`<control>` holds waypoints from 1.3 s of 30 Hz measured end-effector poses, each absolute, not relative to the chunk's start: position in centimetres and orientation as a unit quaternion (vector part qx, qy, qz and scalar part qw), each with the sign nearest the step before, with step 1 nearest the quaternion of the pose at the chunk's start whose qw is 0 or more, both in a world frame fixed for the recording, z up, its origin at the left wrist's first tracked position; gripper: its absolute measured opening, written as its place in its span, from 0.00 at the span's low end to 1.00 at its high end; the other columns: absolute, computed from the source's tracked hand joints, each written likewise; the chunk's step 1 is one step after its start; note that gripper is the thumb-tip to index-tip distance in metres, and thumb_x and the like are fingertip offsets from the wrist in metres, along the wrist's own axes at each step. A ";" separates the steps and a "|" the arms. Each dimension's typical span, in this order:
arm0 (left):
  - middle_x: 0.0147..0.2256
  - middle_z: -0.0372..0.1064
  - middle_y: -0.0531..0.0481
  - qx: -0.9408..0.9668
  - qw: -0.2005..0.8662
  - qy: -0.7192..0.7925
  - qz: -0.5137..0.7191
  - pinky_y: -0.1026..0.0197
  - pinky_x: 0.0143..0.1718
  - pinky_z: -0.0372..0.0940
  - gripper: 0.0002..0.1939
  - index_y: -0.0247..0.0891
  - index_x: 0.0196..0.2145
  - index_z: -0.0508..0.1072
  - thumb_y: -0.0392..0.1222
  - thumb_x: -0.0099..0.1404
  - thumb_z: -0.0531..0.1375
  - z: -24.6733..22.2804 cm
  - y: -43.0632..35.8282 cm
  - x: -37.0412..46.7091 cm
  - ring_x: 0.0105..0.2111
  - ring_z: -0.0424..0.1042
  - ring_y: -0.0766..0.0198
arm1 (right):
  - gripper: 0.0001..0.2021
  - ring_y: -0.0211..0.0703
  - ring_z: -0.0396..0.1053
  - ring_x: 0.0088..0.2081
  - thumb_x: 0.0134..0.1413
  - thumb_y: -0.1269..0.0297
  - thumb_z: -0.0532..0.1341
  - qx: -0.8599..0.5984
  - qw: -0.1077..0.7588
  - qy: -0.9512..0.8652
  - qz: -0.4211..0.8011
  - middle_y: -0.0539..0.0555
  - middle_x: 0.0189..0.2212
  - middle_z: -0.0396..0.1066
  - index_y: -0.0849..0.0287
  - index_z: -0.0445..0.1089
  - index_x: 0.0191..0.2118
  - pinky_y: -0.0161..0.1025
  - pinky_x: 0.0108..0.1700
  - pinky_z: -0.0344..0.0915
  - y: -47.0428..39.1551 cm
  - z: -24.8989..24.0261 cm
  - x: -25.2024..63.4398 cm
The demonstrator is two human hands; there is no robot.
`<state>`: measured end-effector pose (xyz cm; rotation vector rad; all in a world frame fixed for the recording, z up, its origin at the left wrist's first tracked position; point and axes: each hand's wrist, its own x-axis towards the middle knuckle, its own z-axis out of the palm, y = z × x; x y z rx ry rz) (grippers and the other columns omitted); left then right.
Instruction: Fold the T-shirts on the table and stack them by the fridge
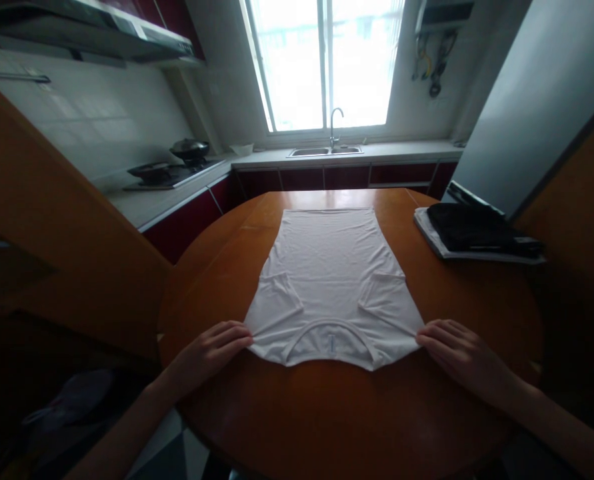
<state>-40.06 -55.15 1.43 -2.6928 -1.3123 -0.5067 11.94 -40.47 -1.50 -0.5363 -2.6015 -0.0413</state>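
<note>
A white T-shirt [331,267] lies spread on the round wooden table [327,413], its neckline towards me and its hem towards the window. Both short sleeves are folded inward over the body. My left hand [221,345] pinches the shirt's left shoulder edge between thumb and fingers. On the opposite side, my right hand [449,343] grips the right shoulder edge in the same way. The cloth between them looks stretched, with creases running from each hand.
A stack of folded dark and white items [477,230] sits at the table's right rear. Beyond the table are a counter with a sink [325,152], a stove with pans [189,150] at the left, and a large grey panel [537,100] at the right.
</note>
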 end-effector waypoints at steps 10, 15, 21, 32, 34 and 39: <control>0.41 0.78 0.47 -0.893 0.009 -0.420 -0.161 0.62 0.47 0.70 0.13 0.43 0.48 0.76 0.32 0.73 0.54 3.9 -56.3 -39.3 0.42 0.75 0.61 | 0.10 0.43 0.72 0.34 0.67 0.68 0.56 -0.176 0.229 -0.955 0.071 0.54 0.33 0.74 0.52 0.75 0.41 0.39 0.39 0.69 -40.3 0.1 12.5; 0.35 0.77 0.47 -0.871 -0.097 -0.458 -0.147 0.66 0.39 0.69 0.12 0.42 0.40 0.78 0.34 0.73 0.54 5.9 -57.0 -37.8 0.35 0.75 0.63 | 0.12 0.44 0.73 0.34 0.69 0.66 0.54 -0.215 0.179 -0.942 0.186 0.56 0.33 0.74 0.51 0.76 0.38 0.38 0.37 0.68 -40.4 2.7 13.3; 0.32 0.77 0.48 -0.789 -0.248 -0.536 -0.168 0.67 0.33 0.68 0.11 0.41 0.35 0.81 0.46 0.70 0.59 8.5 -53.4 -38.5 0.30 0.74 0.62 | 0.13 0.43 0.69 0.30 0.67 0.54 0.58 -0.281 0.187 -0.884 0.323 0.56 0.31 0.74 0.54 0.76 0.37 0.39 0.33 0.65 -36.2 5.3 12.5; 0.34 0.80 0.42 -0.653 -0.298 -0.625 -0.308 0.61 0.32 0.71 0.23 0.35 0.36 0.83 0.58 0.54 0.70 4.4 -37.9 -44.5 0.31 0.76 0.58 | 0.21 0.39 0.67 0.27 0.42 0.47 0.69 -0.395 0.242 -0.790 0.402 0.53 0.26 0.76 0.63 0.79 0.31 0.37 0.31 0.63 -20.5 3.0 5.6; 0.32 0.80 0.42 -0.623 -0.303 -0.651 -0.311 0.61 0.33 0.71 0.24 0.34 0.35 0.83 0.59 0.51 0.71 2.8 -36.8 -45.1 0.30 0.77 0.57 | 0.18 0.39 0.66 0.26 0.41 0.51 0.69 -0.422 0.239 -0.780 0.395 0.53 0.24 0.76 0.64 0.79 0.29 0.36 0.30 0.62 -19.1 1.1 4.8; 0.36 0.81 0.44 -0.599 -0.286 -0.681 -0.309 0.59 0.40 0.70 0.24 0.35 0.37 0.83 0.58 0.50 0.71 1.2 -36.8 -45.5 0.37 0.77 0.54 | 0.13 0.41 0.69 0.27 0.38 0.57 0.68 -0.456 0.249 -0.763 0.384 0.54 0.25 0.77 0.63 0.80 0.29 0.35 0.30 0.62 -18.0 -1.3 4.4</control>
